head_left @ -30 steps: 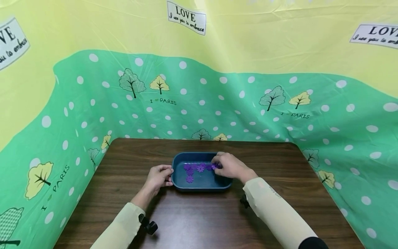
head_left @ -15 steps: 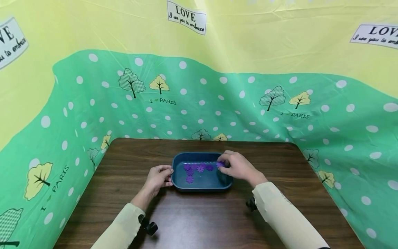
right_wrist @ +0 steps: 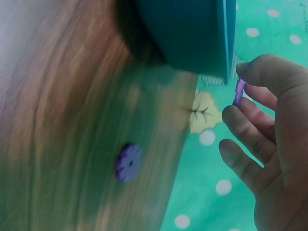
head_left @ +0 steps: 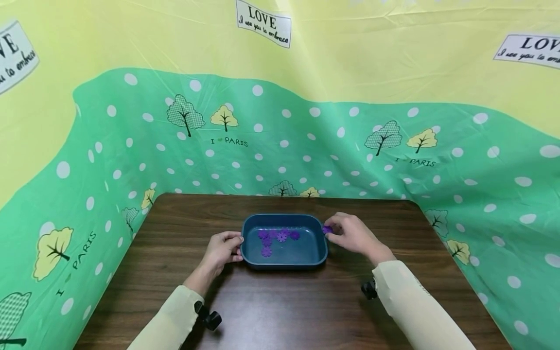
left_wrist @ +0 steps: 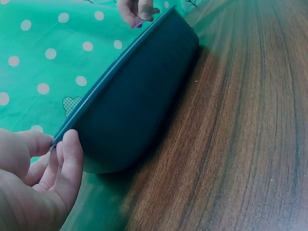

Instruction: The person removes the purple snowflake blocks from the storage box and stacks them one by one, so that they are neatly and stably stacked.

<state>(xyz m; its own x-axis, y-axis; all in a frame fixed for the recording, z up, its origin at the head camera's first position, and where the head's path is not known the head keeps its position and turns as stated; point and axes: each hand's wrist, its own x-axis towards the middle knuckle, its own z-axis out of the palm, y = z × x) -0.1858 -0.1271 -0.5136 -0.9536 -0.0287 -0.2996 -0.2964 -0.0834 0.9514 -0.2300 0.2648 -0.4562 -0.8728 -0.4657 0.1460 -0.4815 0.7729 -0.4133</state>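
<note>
A dark blue rectangular box [head_left: 284, 266] stands on the table with several purple flower-shaped discs [head_left: 282, 236] inside, mostly toward its left and back. My left hand [head_left: 222, 250] pinches the box's left rim, thumb above and fingers below; the left wrist view shows this grip [left_wrist: 43, 178] closely. Just beyond the right rim, my right hand [head_left: 352, 234] pinches one purple disc [head_left: 327, 229] between thumb and fingers. In the right wrist view that disc [right_wrist: 239, 91] is seen edge-on, and another purple disc [right_wrist: 128, 162] appears over the table below the hand, hidden in the head view.
The brown wood-grain table [head_left: 280, 311] extends around the box on all sides. Behind it hangs a green and yellow printed curtain [head_left: 280, 121] with dots and trees. Black wrist mounts [head_left: 209, 316] sit on both sleeves.
My right hand has moved right, from inside the box to outside its right rim, carrying a purple disc. The left hand stays on the left rim.
</note>
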